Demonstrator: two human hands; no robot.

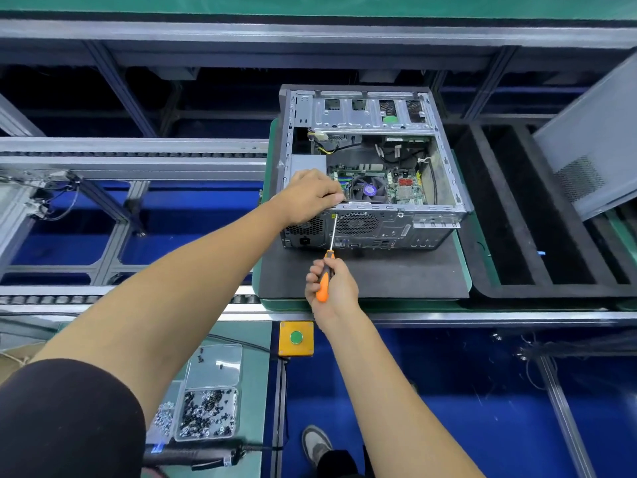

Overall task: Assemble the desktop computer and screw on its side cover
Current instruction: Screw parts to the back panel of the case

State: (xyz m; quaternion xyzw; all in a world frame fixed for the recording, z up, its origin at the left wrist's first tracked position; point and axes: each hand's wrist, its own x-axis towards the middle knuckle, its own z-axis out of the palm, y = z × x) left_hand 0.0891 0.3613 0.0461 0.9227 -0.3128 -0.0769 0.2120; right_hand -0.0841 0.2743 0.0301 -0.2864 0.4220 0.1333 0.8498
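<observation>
Head view: case (372, 201) open, cover (593, 139) off at right; left hand (312, 198) grips case rim, right hand (331, 288) holds screwdriver (327, 267) at rear screw; cover still to fit

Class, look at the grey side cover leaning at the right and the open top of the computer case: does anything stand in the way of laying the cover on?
Yes. The left hand grips the case's near top edge, and the right hand holds a screwdriver against its rear panel. The side cover stands apart at the right.
</observation>
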